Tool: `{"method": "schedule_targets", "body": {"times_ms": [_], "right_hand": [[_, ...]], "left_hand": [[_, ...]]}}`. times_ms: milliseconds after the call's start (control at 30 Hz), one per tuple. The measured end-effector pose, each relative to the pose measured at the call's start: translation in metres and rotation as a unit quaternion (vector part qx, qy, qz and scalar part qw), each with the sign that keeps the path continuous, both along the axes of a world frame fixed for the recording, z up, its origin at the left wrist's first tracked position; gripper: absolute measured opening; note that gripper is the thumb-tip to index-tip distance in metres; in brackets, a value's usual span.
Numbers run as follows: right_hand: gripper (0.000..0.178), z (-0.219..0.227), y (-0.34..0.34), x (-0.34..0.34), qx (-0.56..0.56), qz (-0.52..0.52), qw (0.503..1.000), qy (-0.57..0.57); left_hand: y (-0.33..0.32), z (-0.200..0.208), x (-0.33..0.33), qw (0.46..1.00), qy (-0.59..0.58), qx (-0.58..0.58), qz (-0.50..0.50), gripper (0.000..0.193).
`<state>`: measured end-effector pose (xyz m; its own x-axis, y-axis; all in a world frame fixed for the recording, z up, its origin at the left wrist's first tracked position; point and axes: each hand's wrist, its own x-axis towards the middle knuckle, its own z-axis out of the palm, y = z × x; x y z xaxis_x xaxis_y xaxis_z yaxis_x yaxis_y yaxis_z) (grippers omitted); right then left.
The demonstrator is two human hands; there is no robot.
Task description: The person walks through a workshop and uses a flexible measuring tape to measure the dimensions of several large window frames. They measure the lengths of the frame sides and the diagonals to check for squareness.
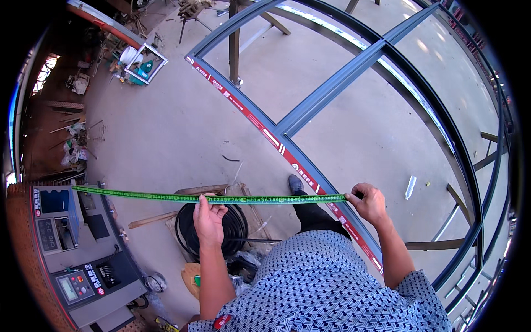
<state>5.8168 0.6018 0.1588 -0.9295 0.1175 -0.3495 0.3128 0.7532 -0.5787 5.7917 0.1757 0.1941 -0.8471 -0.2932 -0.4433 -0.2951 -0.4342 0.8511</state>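
Observation:
A green tape measure [265,200] is drawn out as a long blade across the view, bowing slightly, from above the machine at the left to my right hand. My right hand [368,203] pinches its right end, beside the frame's red-taped edge; the fingers partly hide what lies in the grip. With thumb up and fingers curled under the blade, my left hand [209,222] holds the tape partway along. The dark metal frame [326,88] carries a red printed strip [249,115] along its near edge, and the tape crosses over that strip.
A grey machine [83,260] with a control panel stands at the left. A coil of black hose [227,232] lies on wooden boards below the tape. A plastic bottle [410,187] lies on the floor at right. A white-rimmed frame [146,64] and clutter sit far left.

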Motion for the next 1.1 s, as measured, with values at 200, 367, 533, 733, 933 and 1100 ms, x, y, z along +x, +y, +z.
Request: {"method": "schedule_targets", "body": {"times_ms": [200, 367, 533, 733, 933, 1100], "right_hand": [[0.023, -0.007, -0.052, -0.102, -0.021, 0.023, 0.999, -0.008], [0.023, 0.014, -0.083, -0.178, -0.015, 0.04, 0.999, 0.006], [0.022, 0.027, -0.13, -0.243, -0.007, 0.034, 0.999, 0.011], [0.022, 0.017, -0.199, -0.308, 0.02, 0.034, 0.999, 0.025], [0.025, 0.023, -0.289, -0.381, 0.021, 0.017, 0.999, -0.035], [0.024, 0.029, -0.35, -0.456, 0.006, 0.029, 1.0, -0.004]], "left_hand": [[-0.056, 0.008, -0.081, 1.0, -0.017, 0.0, 0.024, 0.031], [-0.083, 0.017, -0.141, 0.999, -0.006, 0.019, 0.038, 0.03], [-0.134, 0.007, -0.205, 0.999, -0.008, 0.03, 0.027, 0.029], [-0.205, -0.005, -0.296, 0.998, 0.005, 0.042, 0.056, 0.031], [-0.294, -0.004, -0.376, 0.998, 0.01, 0.027, 0.053, 0.032], [-0.344, 0.007, -0.435, 0.998, 0.002, 0.01, 0.067, 0.032]]}}
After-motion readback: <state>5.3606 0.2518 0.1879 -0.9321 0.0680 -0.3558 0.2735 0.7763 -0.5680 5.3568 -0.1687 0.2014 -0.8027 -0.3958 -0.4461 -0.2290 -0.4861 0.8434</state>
